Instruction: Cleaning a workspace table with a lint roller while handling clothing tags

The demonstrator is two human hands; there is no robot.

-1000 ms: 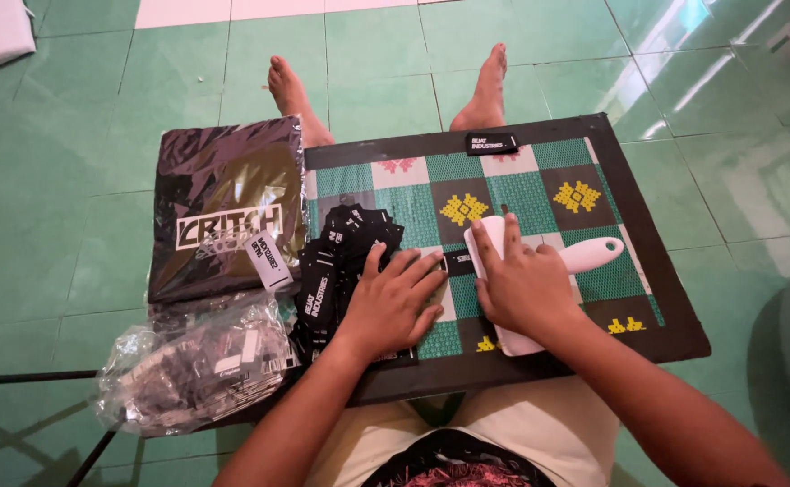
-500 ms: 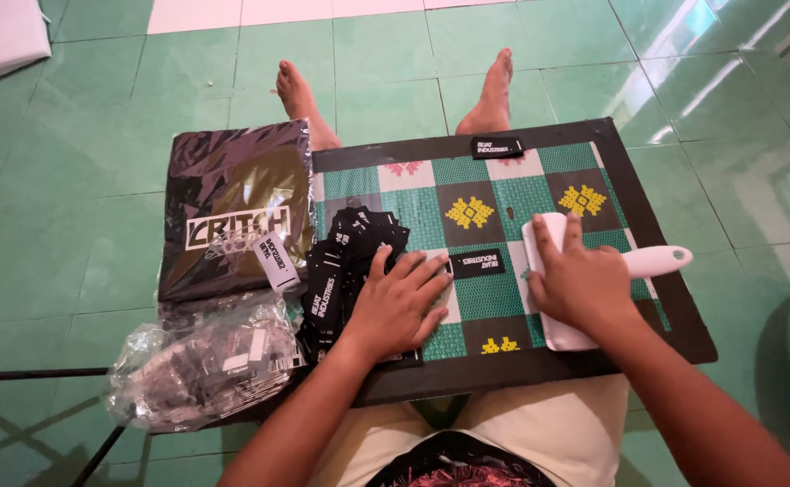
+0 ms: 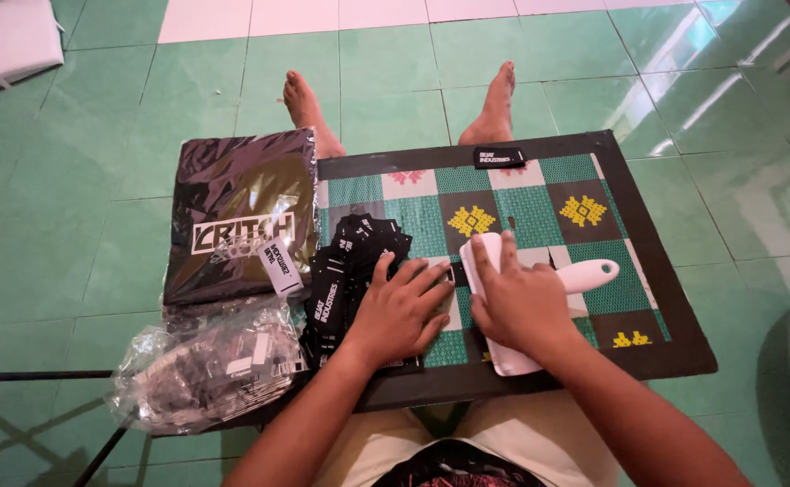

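Pressing flat at frame centre, the right hand (image 3: pixel 523 302) lies spread on the white scraper (image 3: pixel 503 311); the left hand (image 3: pixel 401 308), fingers spread, rests beside it on the black labels (image 3: pixel 350 271).

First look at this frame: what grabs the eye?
The patterned board, green checks with yellow and pink motifs in a dark frame, lies across the seated person's lap. At its middle the right hand presses a white handled tool flat, while the left hand rests by a heap of black labels. Left of the board lie a dark bagged garment and a clear bag of more labels.
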